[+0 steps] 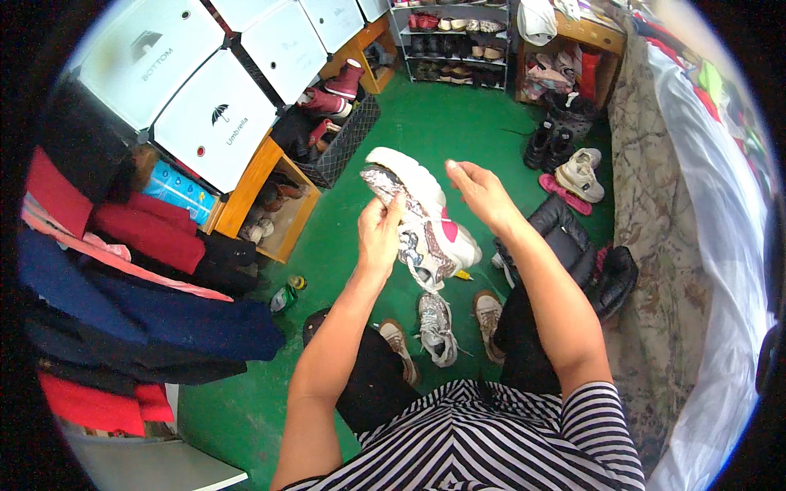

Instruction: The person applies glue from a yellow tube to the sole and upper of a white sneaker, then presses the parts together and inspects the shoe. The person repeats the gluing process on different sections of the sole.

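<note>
My left hand (381, 231) is closed round a chunky sneaker (426, 186) with a thick white sole, a glittery patterned upper, pale laces and a pink patch. The shoe is raised in front of me, tilted, its sole turned up and to the right. To its right, my right hand (481, 193) is apart from it, thumb and fingers drawn together; anything between their tips is too small to make out. Below, on the floor between my feet, stands a grey-white laced sneaker (436, 329). A small yellow object (463, 276) shows just past the held shoe's lower end.
A green can (284, 299) stands on the green floor at left, near heaped clothes (139, 303). White cabinets (217, 119) and a dark basket (348, 143) of shoes line the left. A shoe rack (457, 42) stands far back. Black jackets (557, 237) and white shoes (580, 174) lie right.
</note>
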A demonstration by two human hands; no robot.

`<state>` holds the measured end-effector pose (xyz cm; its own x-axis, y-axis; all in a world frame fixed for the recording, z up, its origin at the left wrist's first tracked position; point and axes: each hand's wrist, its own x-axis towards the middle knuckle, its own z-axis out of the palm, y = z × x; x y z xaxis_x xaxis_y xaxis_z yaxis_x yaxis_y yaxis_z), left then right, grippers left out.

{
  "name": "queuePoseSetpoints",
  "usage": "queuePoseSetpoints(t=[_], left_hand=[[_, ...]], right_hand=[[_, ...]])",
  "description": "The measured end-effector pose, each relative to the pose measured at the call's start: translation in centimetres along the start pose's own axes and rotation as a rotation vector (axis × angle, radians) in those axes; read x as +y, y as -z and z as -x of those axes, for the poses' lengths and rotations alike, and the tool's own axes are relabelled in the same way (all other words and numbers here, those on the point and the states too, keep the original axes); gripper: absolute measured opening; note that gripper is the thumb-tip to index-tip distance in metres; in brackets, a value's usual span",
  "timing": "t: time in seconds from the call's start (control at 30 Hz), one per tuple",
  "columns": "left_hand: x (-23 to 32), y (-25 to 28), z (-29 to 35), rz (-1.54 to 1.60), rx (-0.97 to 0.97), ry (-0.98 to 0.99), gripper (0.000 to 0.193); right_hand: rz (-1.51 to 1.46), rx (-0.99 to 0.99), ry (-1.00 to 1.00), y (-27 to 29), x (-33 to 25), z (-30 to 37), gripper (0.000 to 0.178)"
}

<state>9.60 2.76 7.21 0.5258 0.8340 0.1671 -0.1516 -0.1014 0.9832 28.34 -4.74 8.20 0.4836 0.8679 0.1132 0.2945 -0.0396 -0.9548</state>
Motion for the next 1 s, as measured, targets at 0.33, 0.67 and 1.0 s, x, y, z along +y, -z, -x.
queuePoseSetpoints(t=[0.33,0.67,1.0], left_hand=[[-0.4,-0.3,0.5,-0.649,0.109,-0.412,0.020],[4.1,-2.2,0.9,-0.955,0.140,-0.830,0.027],[2.1,-3.9,-0.2,-0.945,0.126,-0.805,0.018]], right_hand=[[-0.186,-0.276,-0.372,-1.8,-2.1,1.0,0.080],[-0.854,-0.313,0.181,-2.2,-2.0,2.0,0.112],[-0.635,0.112,0.090,-5.7,-1.0,2.2,0.034]])
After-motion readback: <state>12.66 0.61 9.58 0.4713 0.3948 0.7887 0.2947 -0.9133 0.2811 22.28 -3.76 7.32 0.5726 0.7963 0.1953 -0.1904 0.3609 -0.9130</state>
